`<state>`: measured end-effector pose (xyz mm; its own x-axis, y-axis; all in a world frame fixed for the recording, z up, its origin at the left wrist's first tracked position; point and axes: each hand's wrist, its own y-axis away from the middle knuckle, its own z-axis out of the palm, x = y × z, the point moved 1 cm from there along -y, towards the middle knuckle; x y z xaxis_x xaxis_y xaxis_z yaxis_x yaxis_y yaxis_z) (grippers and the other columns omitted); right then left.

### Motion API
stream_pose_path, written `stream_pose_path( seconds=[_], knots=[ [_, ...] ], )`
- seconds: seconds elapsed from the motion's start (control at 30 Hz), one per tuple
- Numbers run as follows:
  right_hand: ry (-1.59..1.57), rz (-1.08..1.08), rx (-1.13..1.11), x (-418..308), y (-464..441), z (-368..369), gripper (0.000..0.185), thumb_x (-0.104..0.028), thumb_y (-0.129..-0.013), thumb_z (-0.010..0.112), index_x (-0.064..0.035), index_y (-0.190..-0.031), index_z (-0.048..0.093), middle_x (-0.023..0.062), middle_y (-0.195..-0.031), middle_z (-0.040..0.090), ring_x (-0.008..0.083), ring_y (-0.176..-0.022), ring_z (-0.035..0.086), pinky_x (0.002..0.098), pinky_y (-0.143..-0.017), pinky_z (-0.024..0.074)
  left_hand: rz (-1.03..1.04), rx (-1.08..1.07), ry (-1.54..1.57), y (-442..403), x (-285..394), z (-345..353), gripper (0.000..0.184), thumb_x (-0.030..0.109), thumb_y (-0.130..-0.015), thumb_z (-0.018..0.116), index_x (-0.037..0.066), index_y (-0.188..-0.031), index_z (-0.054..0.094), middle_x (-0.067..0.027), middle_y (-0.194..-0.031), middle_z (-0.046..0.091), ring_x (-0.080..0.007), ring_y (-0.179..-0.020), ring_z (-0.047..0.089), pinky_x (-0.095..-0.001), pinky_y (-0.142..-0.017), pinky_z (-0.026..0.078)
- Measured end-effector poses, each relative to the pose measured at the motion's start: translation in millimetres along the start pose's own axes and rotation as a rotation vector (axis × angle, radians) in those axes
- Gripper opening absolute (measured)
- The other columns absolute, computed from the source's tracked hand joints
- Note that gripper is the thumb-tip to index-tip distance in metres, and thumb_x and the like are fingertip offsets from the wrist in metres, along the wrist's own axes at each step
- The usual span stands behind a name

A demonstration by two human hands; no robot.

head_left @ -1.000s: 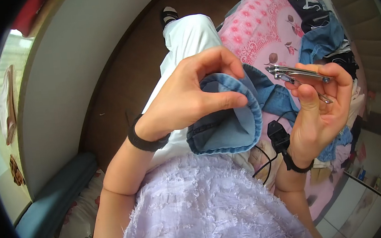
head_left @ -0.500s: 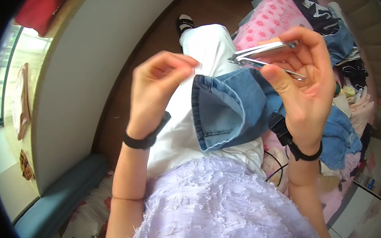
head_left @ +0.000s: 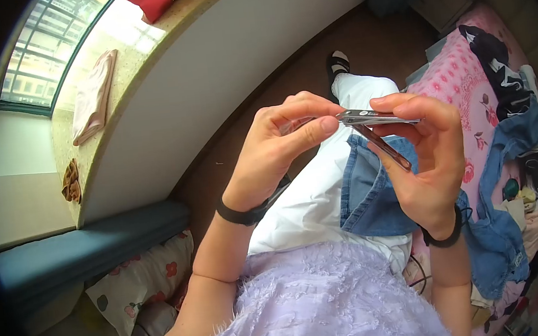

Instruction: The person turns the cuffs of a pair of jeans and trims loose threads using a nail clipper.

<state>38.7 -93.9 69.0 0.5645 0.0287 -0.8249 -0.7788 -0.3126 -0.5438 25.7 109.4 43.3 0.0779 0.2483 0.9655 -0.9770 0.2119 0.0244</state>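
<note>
My right hand [head_left: 434, 165] grips a pair of silver nail clippers [head_left: 381, 118] between thumb and fingers, with the lever spread away from the body. Close against the clippers' jaw end is my left hand [head_left: 286, 140], its thumb and index finger drawn together in a pinch. Whatever lies between those fingertips is hidden or too small to see. Below the hands, a blue denim garment [head_left: 375, 190] with an open hem lies over my white-trousered lap [head_left: 306, 222].
On the right, a bed with a pink floral cover [head_left: 448, 79] carries denim [head_left: 496, 243] and dark clothes [head_left: 499, 74]. A window ledge [head_left: 143, 70] at the left holds a folded pale cloth [head_left: 95, 97]. A blue padded edge [head_left: 95, 249] runs below it.
My left hand has come over to the clippers' jaw end from a gap away. The clippers have turned in my right hand. The whole view has shifted, showing more of the window.
</note>
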Motion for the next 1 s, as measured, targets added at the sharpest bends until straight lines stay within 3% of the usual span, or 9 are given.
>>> stream_pose_path(
  seconds=[0.13, 0.37, 0.47, 0.57, 0.67, 0.77, 0.9, 0.93, 1.0],
  knots=[
    [0.167, -0.105, -0.030, 0.1, 1.2, 2.4, 0.050, 0.022, -0.072, 0.069, -0.0015, -0.115, 0.055, 0.0179, -0.115, 0.066, 0.0288, -0.100, 0.069, 0.0325, -0.085, 0.0588, -0.005, 0.031, 0.096, -0.3, -6.5, 0.1, 0.014, 0.007, -0.092, 0.070, -0.001, -0.104, 0.073, -0.0043, -0.104, 0.063, -0.0105, -0.094, 0.057, -0.0236, -0.081, 0.043],
    [0.516, -0.427, -0.155, -2.6, 5.5, 1.5, 0.033, 0.009, -0.078, 0.065, -0.0019, -0.109, 0.063, 0.0159, -0.111, 0.068, 0.0320, -0.096, 0.069, 0.0376, -0.082, 0.0574, 0.039, 0.085, 0.078, -3.1, -13.1, 6.5, 0.006, 0.005, -0.092, 0.070, -0.001, -0.093, 0.070, -0.0031, -0.102, 0.063, -0.0103, -0.095, 0.058, -0.0236, -0.084, 0.044],
    [0.551, -0.282, 0.001, -4.0, 11.9, -0.9, 0.045, 0.016, -0.070, 0.070, -0.0008, -0.111, 0.060, 0.0167, -0.111, 0.068, 0.0350, -0.097, 0.069, 0.0381, -0.084, 0.0567, 0.111, 0.163, -0.093, -4.0, -15.0, 5.8, 0.006, 0.005, -0.092, 0.070, 0.000, -0.092, 0.068, -0.0024, -0.100, 0.062, -0.0098, -0.095, 0.057, -0.0233, -0.084, 0.044],
    [0.092, 0.111, 0.219, 1.5, 14.6, -10.2, 0.054, 0.023, -0.075, 0.068, 0.0004, -0.121, 0.050, 0.0169, -0.116, 0.063, 0.0240, -0.101, 0.069, 0.0314, -0.089, 0.0570, 0.159, 0.267, -0.063, -5.9, -14.8, -4.0, 0.005, 0.003, -0.092, 0.069, -0.002, -0.094, 0.070, -0.0002, -0.094, 0.063, -0.0067, -0.088, 0.059, -0.0215, -0.079, 0.047],
    [0.037, 0.130, 0.225, 2.8, 15.9, -24.4, 0.056, 0.023, -0.078, 0.067, 0.0009, -0.125, 0.045, 0.0164, -0.121, 0.060, 0.0190, -0.104, 0.066, 0.0291, -0.092, 0.0562, 0.204, 0.347, -0.075, -8.0, -16.5, -21.0, 0.008, 0.006, -0.095, 0.068, -0.001, -0.099, 0.070, 0.0012, -0.092, 0.065, -0.0051, -0.088, 0.058, -0.0196, -0.081, 0.045],
    [0.024, 0.107, 0.202, 0.0, 20.4, -31.3, 0.058, 0.023, -0.077, 0.067, 0.0006, -0.126, 0.045, 0.0173, -0.122, 0.060, 0.0197, -0.106, 0.066, 0.0292, -0.093, 0.0554, 0.208, 0.477, -0.125, -9.8, -15.5, -40.1, 0.011, 0.007, -0.097, 0.066, -0.002, -0.101, 0.071, -0.0007, -0.096, 0.068, -0.0060, -0.088, 0.059, -0.0196, -0.083, 0.046],
    [0.032, 0.134, 0.220, -2.2, 26.6, -40.0, 0.059, 0.023, -0.076, 0.067, 0.0000, -0.125, 0.045, 0.0177, -0.123, 0.059, 0.0195, -0.106, 0.065, 0.0296, -0.093, 0.0548, 0.143, 0.610, -0.443, -13.0, -11.8, -58.9, 0.024, 0.020, -0.100, 0.064, -0.001, -0.100, 0.075, -0.0025, -0.101, 0.068, -0.0106, -0.099, 0.059, -0.0253, -0.092, 0.044],
    [0.035, 0.144, 0.229, -4.8, 29.2, -44.2, 0.059, 0.023, -0.076, 0.067, -0.0002, -0.126, 0.045, 0.0178, -0.123, 0.059, 0.0194, -0.106, 0.065, 0.0296, -0.093, 0.0547, 0.146, 0.589, -0.558, -13.7, -12.5, -67.0, 0.029, 0.027, -0.098, 0.065, 0.001, -0.099, 0.077, -0.0039, -0.106, 0.069, -0.0143, -0.107, 0.057, -0.0307, -0.096, 0.042],
    [0.073, 0.171, 0.246, -11.6, 34.5, -54.2, 0.060, 0.023, -0.076, 0.067, -0.0006, -0.127, 0.044, 0.0176, -0.123, 0.059, 0.0199, -0.106, 0.065, 0.0294, -0.093, 0.0541, 0.150, 0.649, -0.635, -14.7, -28.2, -89.7, 0.026, 0.020, -0.093, 0.070, 0.003, -0.112, 0.074, -0.0055, -0.118, 0.066, -0.0160, -0.116, 0.054, -0.0331, -0.101, 0.039]
  ],
)
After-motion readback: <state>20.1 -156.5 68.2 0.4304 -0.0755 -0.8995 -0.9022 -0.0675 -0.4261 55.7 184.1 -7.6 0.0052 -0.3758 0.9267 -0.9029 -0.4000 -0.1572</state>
